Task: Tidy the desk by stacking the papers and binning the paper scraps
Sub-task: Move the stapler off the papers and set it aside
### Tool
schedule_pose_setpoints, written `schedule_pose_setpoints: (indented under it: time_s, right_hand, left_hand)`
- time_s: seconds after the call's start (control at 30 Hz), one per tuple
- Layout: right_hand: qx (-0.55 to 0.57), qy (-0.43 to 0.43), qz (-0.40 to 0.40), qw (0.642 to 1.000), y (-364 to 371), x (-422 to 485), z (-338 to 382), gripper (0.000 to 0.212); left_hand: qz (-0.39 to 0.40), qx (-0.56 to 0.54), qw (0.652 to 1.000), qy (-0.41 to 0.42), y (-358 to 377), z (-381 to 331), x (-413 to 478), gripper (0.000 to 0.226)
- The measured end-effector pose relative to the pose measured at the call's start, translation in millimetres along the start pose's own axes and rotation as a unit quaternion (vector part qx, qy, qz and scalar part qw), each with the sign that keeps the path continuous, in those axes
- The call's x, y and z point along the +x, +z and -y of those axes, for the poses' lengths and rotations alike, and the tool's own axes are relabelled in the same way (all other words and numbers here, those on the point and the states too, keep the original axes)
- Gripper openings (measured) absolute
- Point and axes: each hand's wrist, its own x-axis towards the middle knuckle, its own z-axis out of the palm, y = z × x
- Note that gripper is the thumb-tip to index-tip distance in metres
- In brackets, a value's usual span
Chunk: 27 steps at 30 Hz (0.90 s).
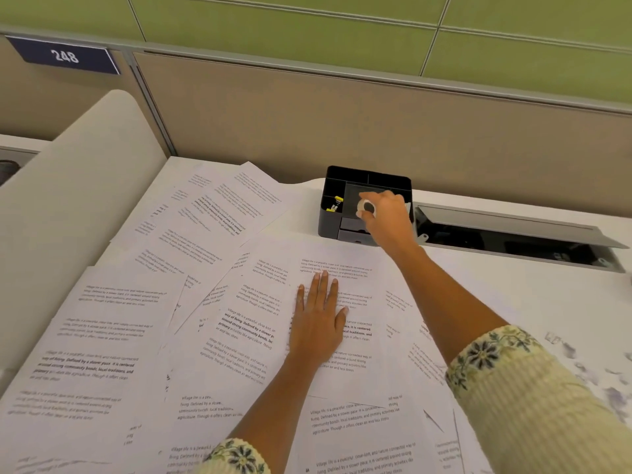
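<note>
Several printed paper sheets (219, 323) lie scattered and overlapping across the white desk (506, 289). My left hand (319, 319) rests flat, fingers straight, on a sheet near the middle. My right hand (386, 213) reaches over a black desk organiser (367, 177) at the back and pinches a small white tape roll (367, 207) above its middle compartment. Small paper scraps (581, 364) are strewn on the desk at the right.
A grey cable tray with an open lid (513, 230) is set into the desk right of the organiser. A beige partition wall (376, 131) closes the back. A curved white divider (85, 186) stands at the left. Yellow items (335, 204) sit in the organiser's left compartment.
</note>
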Motion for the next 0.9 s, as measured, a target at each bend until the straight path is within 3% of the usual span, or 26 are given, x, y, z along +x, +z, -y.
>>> schedule_pose_setpoints:
  time_s: [0.57, 0.77, 0.9]
  right_hand:
    - [-0.008, 0.011, 0.032, 0.999, 18.2, 16.8, 2.0, 0.047]
    - [0.064, -0.013, -0.057, 0.996, 10.3, -9.4, -0.5, 0.037]
    - [0.100, 0.004, -0.068, 0.993, 15.3, -52.1, -4.0, 0.032]
  left_hand:
    - [-0.014, -0.010, 1.000, 0.002, 4.7, 3.3, 0.7, 0.064]
    - [0.000, -0.007, 1.000, -0.004, 1.6, 1.5, 2.8, 0.064]
    - [0.028, -0.007, 1.000, 0.006, -4.1, 2.1, 4.1, 0.066]
